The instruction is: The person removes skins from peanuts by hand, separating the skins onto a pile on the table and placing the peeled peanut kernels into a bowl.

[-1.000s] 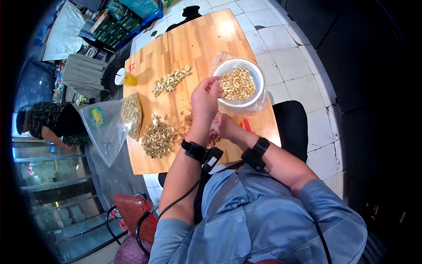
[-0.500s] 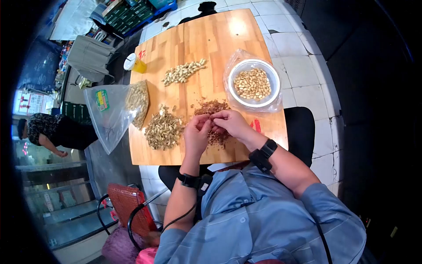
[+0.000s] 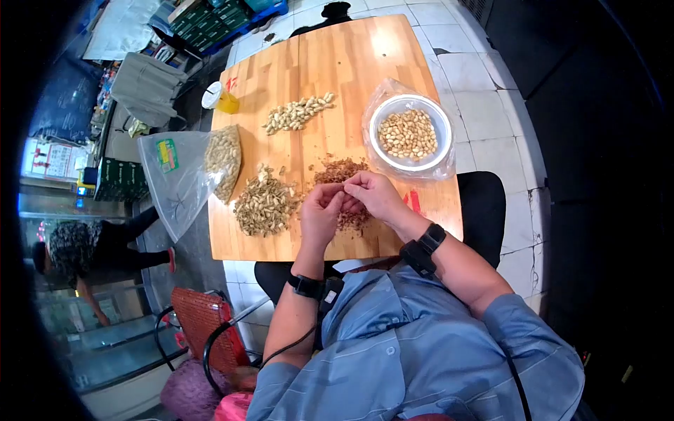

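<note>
My left hand (image 3: 320, 216) and my right hand (image 3: 374, 199) meet over the near part of the table, fingertips pinched together. Whatever is between the fingers is too small and covered to make out. Beneath and behind them spreads a heap of reddish-brown peanut skins (image 3: 338, 170). Left of my left hand lies a pile of empty peanut shells (image 3: 262, 207). Farther back is a loose row of unshelled peanuts (image 3: 298, 114). Beyond my right hand, a white bowl (image 3: 444, 149) in a clear plastic bag holds pale shelled peanuts (image 3: 406, 134).
A clear bag (image 3: 184, 200) of unshelled peanuts overhangs the left edge of the wooden table (image 3: 344, 63). Behind it stands a lidded cup (image 3: 226, 100) with yellow drink. A red chair (image 3: 203, 326) is at lower left. Another person (image 3: 84, 252) is on the left.
Both hands stay together over the skins, with only slight finger movement. The other person on the left has bent lower, with an arm reaching down and legs apart. The view has shifted slightly.
</note>
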Available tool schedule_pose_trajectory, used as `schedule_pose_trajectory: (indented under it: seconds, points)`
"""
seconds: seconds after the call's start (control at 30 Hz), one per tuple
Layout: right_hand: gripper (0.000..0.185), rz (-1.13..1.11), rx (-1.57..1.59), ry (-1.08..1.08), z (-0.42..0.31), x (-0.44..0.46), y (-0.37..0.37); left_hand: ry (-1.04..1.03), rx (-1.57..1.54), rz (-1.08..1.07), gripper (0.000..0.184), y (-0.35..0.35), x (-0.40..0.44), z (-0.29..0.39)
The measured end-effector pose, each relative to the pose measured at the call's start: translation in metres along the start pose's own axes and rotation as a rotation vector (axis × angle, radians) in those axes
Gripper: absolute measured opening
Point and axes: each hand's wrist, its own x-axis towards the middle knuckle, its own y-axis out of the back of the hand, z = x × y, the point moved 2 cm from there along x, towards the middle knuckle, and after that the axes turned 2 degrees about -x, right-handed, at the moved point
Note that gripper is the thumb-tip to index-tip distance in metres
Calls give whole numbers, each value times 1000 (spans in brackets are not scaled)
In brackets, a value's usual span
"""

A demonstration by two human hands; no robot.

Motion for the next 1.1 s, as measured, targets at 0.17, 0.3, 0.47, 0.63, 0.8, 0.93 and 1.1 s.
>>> schedule_pose_trajectory:
  seconds: [0.17, 0.3, 0.47, 0.63, 0.8, 0.93, 1.1]
  points:
    - [14, -20, 21, 22, 6, 1, 4, -14, 18, 19, 12, -6, -2, 7]
    - [13, -22, 43, 40, 6, 0, 7, -41, 190, 25, 11, -7, 1, 7]
    - [12, 17, 76, 18, 6, 2, 12, -147, 414, 102, 9, -10, 9, 30]
    - [12, 26, -40, 100, 24, 14, 21, -143, 294, 53, 8, -40, 32, 74]
    - [19, 129, -417, 340, 40, 27, 30, -283, 300, -108, 10, -98, 60, 84]
    - [22, 232, -653, 464, 14, 14, 28, -295, 300, -86, 11, -106, 72, 85]
    - [20, 112, -314, 86, 6, 16, 14, -137, 271, 41, 13, -56, 84, 62]
